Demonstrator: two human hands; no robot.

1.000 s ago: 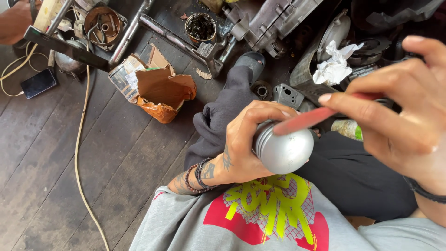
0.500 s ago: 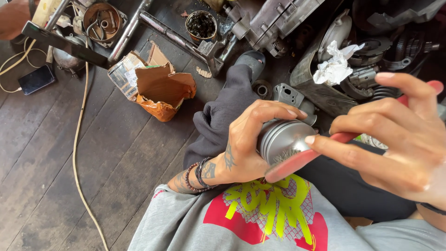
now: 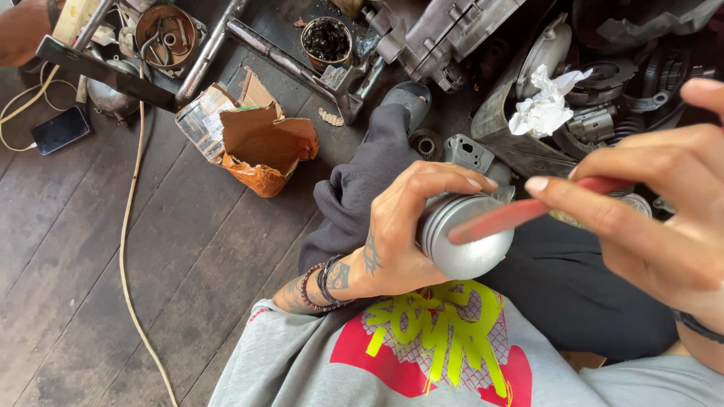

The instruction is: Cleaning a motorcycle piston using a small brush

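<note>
My left hand [image 3: 400, 226] is wrapped around a round grey metal piston [image 3: 464, 237], its domed top turned toward me. My right hand [image 3: 656, 203] pinches a thin red strip-like tool [image 3: 528, 211], and the tool's tip lies across the piston's grooved side. Both hands hover over my lap, above dark trousers and a grey printed shirt. Beaded bracelets circle my left wrist.
Engine parts [image 3: 452, 38], a crumpled white rag [image 3: 547, 105] and a tin of dark bits [image 3: 326, 39] lie ahead. A torn cardboard box [image 3: 260, 143], a phone [image 3: 62, 130], a cable [image 3: 132, 226] and metal bars [image 3: 105, 71] rest on the wooden floor. Another person's hand [image 3: 23, 30] shows top left.
The red tool was first above the piston top, then under its edge; now it lies across the piston's side. My right hand has shifted right and up.
</note>
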